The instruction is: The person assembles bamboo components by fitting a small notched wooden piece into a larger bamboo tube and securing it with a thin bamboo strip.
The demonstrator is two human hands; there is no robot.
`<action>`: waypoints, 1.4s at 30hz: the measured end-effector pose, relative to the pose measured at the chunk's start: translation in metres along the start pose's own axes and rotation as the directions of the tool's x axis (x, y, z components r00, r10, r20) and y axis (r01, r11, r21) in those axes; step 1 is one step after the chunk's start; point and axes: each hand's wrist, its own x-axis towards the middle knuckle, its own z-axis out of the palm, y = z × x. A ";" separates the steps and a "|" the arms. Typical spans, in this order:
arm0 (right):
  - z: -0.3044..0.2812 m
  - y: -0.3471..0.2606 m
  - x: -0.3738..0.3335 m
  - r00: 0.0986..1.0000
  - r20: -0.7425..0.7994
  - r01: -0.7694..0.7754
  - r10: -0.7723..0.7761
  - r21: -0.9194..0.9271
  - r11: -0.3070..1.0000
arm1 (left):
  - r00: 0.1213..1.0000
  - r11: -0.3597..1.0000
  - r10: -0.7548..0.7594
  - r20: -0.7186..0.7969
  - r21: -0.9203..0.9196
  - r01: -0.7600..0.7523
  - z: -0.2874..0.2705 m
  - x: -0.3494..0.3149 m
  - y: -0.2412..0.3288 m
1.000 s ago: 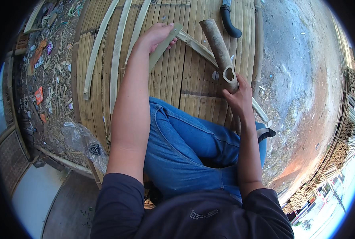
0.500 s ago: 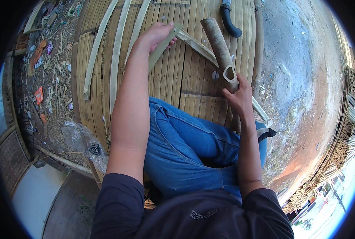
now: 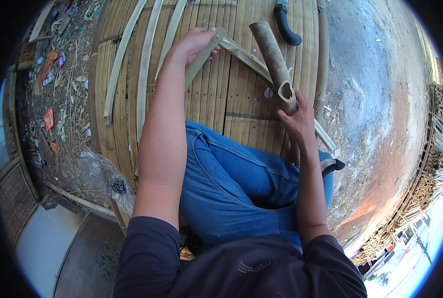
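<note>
My left hand (image 3: pixel 196 43) is closed around the upper part of a flat, greenish bamboo strip (image 3: pixel 199 65), which slants down beside my forearm. My right hand (image 3: pixel 299 118) grips a bamboo tube (image 3: pixel 271 52) just below an oval notch cut in its side. The tube leans up and away to the left. A paler split bamboo strip (image 3: pixel 246 58) runs slantwise from the greenish strip's upper end, passing behind the tube and my right hand. Whether the two strips are joined, I cannot tell.
Under the pieces is a slatted bamboo platform (image 3: pixel 209 107). Several long bamboo strips (image 3: pixel 120 64) lie on its left side. A black curved handle (image 3: pixel 287 31) rests at the far right. Littered ground (image 3: pixel 62 99) lies to the left, and stacked bamboo poles (image 3: pixel 423 188) stand along the right.
</note>
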 end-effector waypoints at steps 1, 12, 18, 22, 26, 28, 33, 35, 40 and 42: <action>0.000 0.000 0.000 1.000 0.008 0.001 -0.001 0.000 1.000 | 1.000 1.000 0.006 0.001 0.006 -0.006 -0.001 0.000 0.000; 0.003 0.005 0.000 1.000 -0.005 0.001 -0.001 -0.016 1.000 | 1.000 1.000 0.010 0.011 -0.003 -0.010 -0.001 0.002 -0.001; 0.003 0.005 -0.001 1.000 -0.004 -0.014 0.014 -0.017 1.000 | 1.000 1.000 0.008 0.021 0.004 -0.008 -0.002 0.003 -0.001; 0.002 0.001 0.000 1.000 0.001 -0.018 0.018 -0.009 1.000 | 1.000 1.000 0.002 0.011 -0.008 -0.002 0.001 0.001 0.000; 0.000 -0.004 -0.001 1.000 -0.003 -0.010 0.010 -0.005 1.000 | 1.000 1.000 -0.005 0.001 -0.017 0.005 -0.001 0.001 -0.001; 0.000 -0.003 -0.001 1.000 -0.005 -0.011 0.011 -0.015 1.000 | 1.000 1.000 -0.006 -0.002 -0.018 0.006 0.000 0.000 0.000; 0.002 0.001 -0.001 1.000 -0.005 -0.004 0.004 -0.027 1.000 | 1.000 1.000 -0.002 0.001 -0.012 0.002 0.001 0.000 0.001; 0.003 0.002 -0.001 1.000 -0.004 -0.005 0.005 -0.029 1.000 | 1.000 1.000 -0.009 -0.008 -0.006 0.009 -0.001 0.002 -0.001; 0.001 -0.002 0.000 0.999 0.017 -0.029 0.030 -0.027 0.999 | 1.000 1.000 -0.004 -0.015 0.014 0.004 0.001 0.000 0.001; 0.000 -0.003 -0.001 1.000 0.017 -0.025 0.026 -0.035 0.999 | 1.000 1.000 -0.003 -0.014 0.015 0.004 0.001 -0.001 0.001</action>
